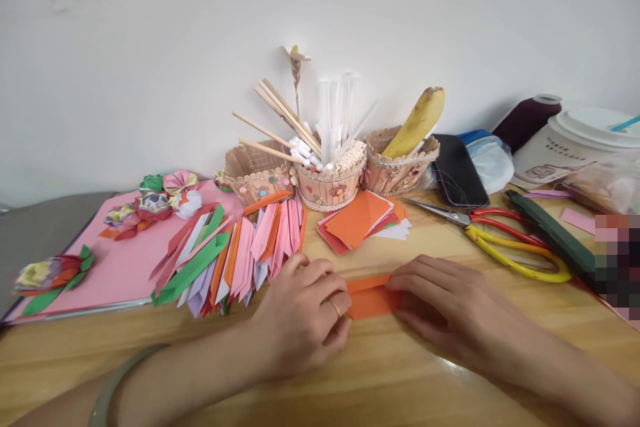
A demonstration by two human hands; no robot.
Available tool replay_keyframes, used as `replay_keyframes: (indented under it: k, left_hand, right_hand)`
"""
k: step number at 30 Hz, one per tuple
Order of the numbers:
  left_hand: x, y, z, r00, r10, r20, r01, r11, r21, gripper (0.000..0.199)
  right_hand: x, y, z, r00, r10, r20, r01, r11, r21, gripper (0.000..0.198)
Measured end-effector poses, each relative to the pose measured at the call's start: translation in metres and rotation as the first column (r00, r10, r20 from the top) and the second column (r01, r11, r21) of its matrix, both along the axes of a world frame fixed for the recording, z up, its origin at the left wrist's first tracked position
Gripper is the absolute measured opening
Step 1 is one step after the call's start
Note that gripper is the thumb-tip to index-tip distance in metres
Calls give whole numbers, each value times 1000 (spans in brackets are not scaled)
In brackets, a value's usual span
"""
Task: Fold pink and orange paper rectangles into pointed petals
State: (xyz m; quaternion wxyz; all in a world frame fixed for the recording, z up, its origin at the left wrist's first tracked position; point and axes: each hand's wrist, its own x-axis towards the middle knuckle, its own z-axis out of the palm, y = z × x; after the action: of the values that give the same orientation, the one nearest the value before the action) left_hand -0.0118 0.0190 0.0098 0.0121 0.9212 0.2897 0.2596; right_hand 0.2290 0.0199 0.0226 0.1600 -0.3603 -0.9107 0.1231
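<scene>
An orange sheet of paper [373,300] lies between my hands on the wooden table, its far edge folded over in a narrow strip. My left hand [307,310], with a ring on one finger, grips the left end of the paper with curled fingers. At the right end, my right hand [445,303] pinches the fold, thumb below and fingers above. Just beyond the paper sits a stack of orange and red paper pieces [357,217]. To the left of it lie several folded paper strips [245,253] in pink, green, orange, white and purple.
Three decorated baskets [327,187] stand along the wall, holding sticks, clear tubes and a banana [417,121]. Scissors [500,233], a black phone [460,170] and a lidded white tub [575,147] are at right. Paper flowers [155,203] rest on a pink folder [107,270] at left.
</scene>
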Motion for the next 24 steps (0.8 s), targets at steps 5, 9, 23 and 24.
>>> replay_keyframes:
  k: [5,9,23,24]
  left_hand:
    - [-1,0,-2,989,-36,-141,68,971,229,15]
    - [-2,2,-6,990,-43,-134,79,957,279,19]
    - [2,-1,-1,979,159,126,-123,958,-257,16]
    - [2,-1,-1,978,165,125,-126,954,-273,15]
  right_hand:
    - [1,0,1,1000,23,20,-24,998,51,14]
    - [0,-1,3,999,42,25,-44,997,69,15]
    - [0,2,1,999,52,2,-52,997,-60,8]
    - [0,2,0,999,54,1,-54,997,-55,9]
